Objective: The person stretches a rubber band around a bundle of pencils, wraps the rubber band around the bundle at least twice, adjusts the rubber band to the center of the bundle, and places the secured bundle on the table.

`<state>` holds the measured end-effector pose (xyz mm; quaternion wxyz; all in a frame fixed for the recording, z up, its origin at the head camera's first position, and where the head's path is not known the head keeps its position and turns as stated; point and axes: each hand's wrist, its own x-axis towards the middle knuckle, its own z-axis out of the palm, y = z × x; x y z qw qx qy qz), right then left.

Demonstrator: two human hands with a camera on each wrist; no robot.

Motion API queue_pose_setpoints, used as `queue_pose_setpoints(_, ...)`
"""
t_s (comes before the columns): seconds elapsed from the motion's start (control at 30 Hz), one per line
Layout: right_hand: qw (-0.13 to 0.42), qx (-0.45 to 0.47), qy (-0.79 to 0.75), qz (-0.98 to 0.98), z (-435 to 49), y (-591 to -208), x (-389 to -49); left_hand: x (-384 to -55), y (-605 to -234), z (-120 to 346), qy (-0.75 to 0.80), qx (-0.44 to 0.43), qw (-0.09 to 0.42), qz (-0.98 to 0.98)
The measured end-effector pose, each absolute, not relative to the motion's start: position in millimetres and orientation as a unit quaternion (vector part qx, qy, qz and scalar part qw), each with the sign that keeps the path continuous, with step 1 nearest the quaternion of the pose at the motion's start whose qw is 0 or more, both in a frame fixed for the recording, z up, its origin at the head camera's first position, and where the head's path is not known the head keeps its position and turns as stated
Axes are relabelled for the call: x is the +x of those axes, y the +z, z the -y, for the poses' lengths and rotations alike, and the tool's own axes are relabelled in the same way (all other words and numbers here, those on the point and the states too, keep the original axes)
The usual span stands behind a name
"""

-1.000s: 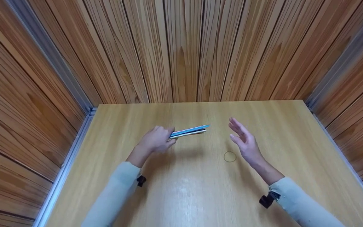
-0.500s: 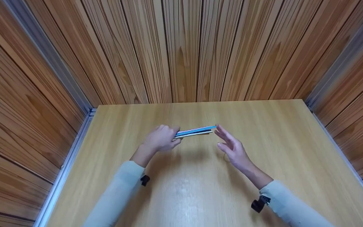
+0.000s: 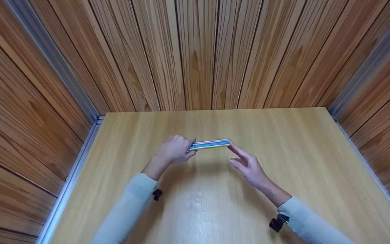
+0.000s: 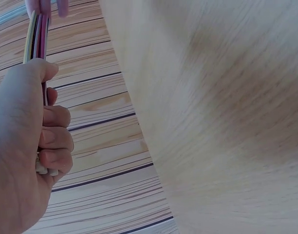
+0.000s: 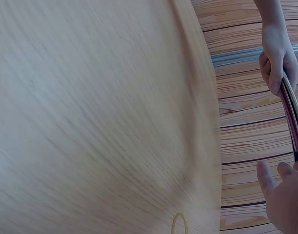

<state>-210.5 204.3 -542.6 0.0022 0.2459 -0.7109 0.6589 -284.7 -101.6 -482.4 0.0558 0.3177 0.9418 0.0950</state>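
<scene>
In the head view, a bundle of long, slim, straight sticks striped in blue, white and pink point(image 3: 212, 144) is held raised over a pale yellow-brown wooden table with a smooth, slightly shiny top point(image 3: 195, 220), lying nearly level across the middle. The bare left hand point(image 3: 174, 149), coming from a pale blue-green sleeve point(image 3: 124, 206), grips one end. The bare right hand point(image 3: 252, 169) meets the other end with outstretched fingers; its thumb stands apart, so it pinches nothing. That free end looks close to flush, which suggests the evening-up is well advanced

In the left wrist view, the left fingers curl firmly round the sticks, the thumb laid along them. Pale, rounded stick ends poke out below the little finger, and yellow, black and pink edges run upward, side by side, to the right hand's fingers at the top. Gathering the sticks into one grip looks done; whether the ends below the little finger are level is hard to tell, as the hand covers most of them

In the right wrist view, the right fingertips are at the near end of the bundle, partly cut off by the frame edge. On the table, well apart from the sticks, lies a thin yellow loop, seemingly a rubber band point(image 5: 179, 214); it is not around the bundle, so any binding with it is, in my judgement, not begun
</scene>
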Motion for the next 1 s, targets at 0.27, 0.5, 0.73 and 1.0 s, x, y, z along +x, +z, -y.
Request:
queue_pose_setpoints(0.27,-0.014,0.245,0.631,0.736,-196.8,-537.3,-207.7,-282.4,-481.0,96.1,0.092,0.309,0.057,-0.945)
queue_pose_setpoints(0.5,-0.009,0.242,0.614,0.751,-194.1,-537.9,-207.6,-284.2,-481.4,95.9,0.098,0.298,0.075,-0.947)
queue_pose_setpoints(0.73,-0.019,0.244,0.61,0.753,-196.2,-540.7,-206.3,-284.9,-481.6,99.3,0.113,0.307,0.068,-0.942)
queue_pose_setpoints(1.0,-0.031,0.286,0.593,0.752,-199.4,-539.2,-208.0,-283.6,-480.2,101.6,0.125,0.286,0.075,-0.947)
